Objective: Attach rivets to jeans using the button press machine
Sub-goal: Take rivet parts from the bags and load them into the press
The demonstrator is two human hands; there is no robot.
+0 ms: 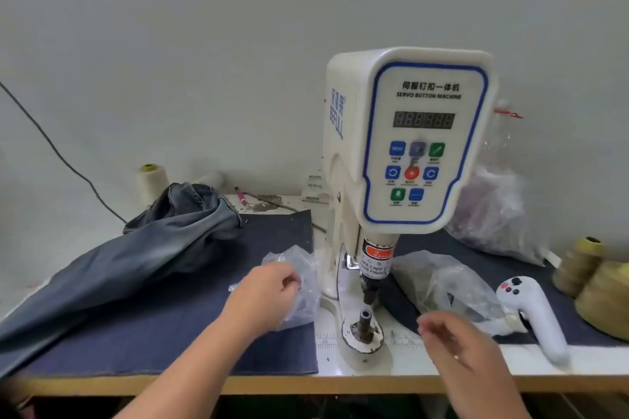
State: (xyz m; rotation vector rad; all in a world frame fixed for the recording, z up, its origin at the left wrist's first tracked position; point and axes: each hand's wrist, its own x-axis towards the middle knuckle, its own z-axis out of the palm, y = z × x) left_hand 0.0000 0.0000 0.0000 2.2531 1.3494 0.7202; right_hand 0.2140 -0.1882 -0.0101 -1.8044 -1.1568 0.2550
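The white servo button press machine (408,139) stands mid-table, its punch above the lower die post (365,318). Blue jeans (136,248) lie crumpled at the left on a dark cloth. My left hand (269,292) reaches into a clear plastic bag (299,269) left of the machine, fingers curled; what they hold is hidden. My right hand (456,347) hovers blurred at the front right of the die, beside a second clear bag (449,282), fingers partly spread and nothing visible in them.
A white handheld controller (534,313) lies at the right. Yellowish thread cones (599,286) sit at the far right, a cream cone (151,180) at the back left, a plastic bag (490,207) behind the machine. A pink pen (240,196) lies at the back. The table's wooden front edge (306,384) runs below.
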